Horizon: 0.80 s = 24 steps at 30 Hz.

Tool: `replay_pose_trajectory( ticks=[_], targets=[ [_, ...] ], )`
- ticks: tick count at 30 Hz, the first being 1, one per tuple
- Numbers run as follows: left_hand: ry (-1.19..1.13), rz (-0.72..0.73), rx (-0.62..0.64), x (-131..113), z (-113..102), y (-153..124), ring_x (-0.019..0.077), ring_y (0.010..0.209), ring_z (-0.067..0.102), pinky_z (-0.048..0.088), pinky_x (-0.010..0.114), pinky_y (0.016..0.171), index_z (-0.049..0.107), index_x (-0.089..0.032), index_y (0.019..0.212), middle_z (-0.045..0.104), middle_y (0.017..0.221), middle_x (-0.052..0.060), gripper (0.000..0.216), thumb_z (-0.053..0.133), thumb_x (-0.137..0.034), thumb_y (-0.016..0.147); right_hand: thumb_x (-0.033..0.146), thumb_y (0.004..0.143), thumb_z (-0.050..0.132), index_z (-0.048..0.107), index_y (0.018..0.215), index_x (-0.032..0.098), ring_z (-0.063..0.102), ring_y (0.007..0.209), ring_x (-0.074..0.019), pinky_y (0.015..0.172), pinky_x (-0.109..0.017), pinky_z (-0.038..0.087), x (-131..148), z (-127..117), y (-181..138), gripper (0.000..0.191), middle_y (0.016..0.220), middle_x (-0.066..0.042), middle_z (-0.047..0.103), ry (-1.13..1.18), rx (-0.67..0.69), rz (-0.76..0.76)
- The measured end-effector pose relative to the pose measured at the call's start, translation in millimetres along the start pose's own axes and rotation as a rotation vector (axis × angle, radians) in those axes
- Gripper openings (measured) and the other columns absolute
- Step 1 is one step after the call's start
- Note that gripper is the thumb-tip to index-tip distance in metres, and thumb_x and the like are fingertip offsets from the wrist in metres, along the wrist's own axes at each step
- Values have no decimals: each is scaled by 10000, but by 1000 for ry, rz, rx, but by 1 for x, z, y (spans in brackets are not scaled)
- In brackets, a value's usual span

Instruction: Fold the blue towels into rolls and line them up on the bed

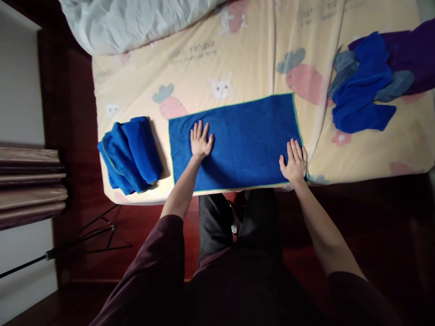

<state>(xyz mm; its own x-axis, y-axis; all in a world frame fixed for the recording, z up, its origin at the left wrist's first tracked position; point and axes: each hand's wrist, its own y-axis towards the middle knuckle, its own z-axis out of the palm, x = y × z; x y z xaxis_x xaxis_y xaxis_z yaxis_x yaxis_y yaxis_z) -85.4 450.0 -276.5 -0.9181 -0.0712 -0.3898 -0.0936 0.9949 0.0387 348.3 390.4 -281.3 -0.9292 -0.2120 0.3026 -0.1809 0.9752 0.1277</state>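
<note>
A blue towel (pixel 243 140) with thin green edging lies spread flat along the near edge of the bed. My left hand (pixel 201 140) rests palm down on its left part, fingers spread. Near the towel's right edge, my right hand (pixel 295 160) also lies flat, palm down, with the fingers close together and the thumb apart. Neither hand grips anything. To the left of the spread towel sits a stack of folded blue towels (pixel 141 149), one with a green edge showing.
The bed (pixel 251 77) has a cream sheet printed with carrots and rabbits. Crumpled blue, grey and purple cloths (pixel 363 86) lie at the right. A white quilt (pixel 136 22) is at the far left. A black tripod (pixel 108 228) stands on the floor near striped curtains (pixel 32 185).
</note>
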Motion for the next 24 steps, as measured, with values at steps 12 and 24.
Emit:
replay_pose_trajectory(
  ticks=[12, 24],
  targets=[
    [99, -175, -3, 101, -52, 27, 284, 1641, 91, 57, 560, 1331, 322, -93, 1636, 169, 1769, 111, 681, 306, -486, 1080, 349, 1022, 387, 282, 1676, 131, 276, 1609, -311, 1322, -583, 178, 2, -3, 1, 697, 1724, -122, 310, -29, 71, 40],
    [-89, -123, -133, 101, -47, 24, 293, 1635, 135, 61, 538, 1328, 410, -133, 1616, 227, 1757, 98, 700, 385, -496, 1019, 348, 1073, 310, 344, 1635, 54, 144, 1643, -314, 1326, -610, 110, 71, -10, 32, 635, 1740, -185, 214, -103, 177, 92]
  ],
)
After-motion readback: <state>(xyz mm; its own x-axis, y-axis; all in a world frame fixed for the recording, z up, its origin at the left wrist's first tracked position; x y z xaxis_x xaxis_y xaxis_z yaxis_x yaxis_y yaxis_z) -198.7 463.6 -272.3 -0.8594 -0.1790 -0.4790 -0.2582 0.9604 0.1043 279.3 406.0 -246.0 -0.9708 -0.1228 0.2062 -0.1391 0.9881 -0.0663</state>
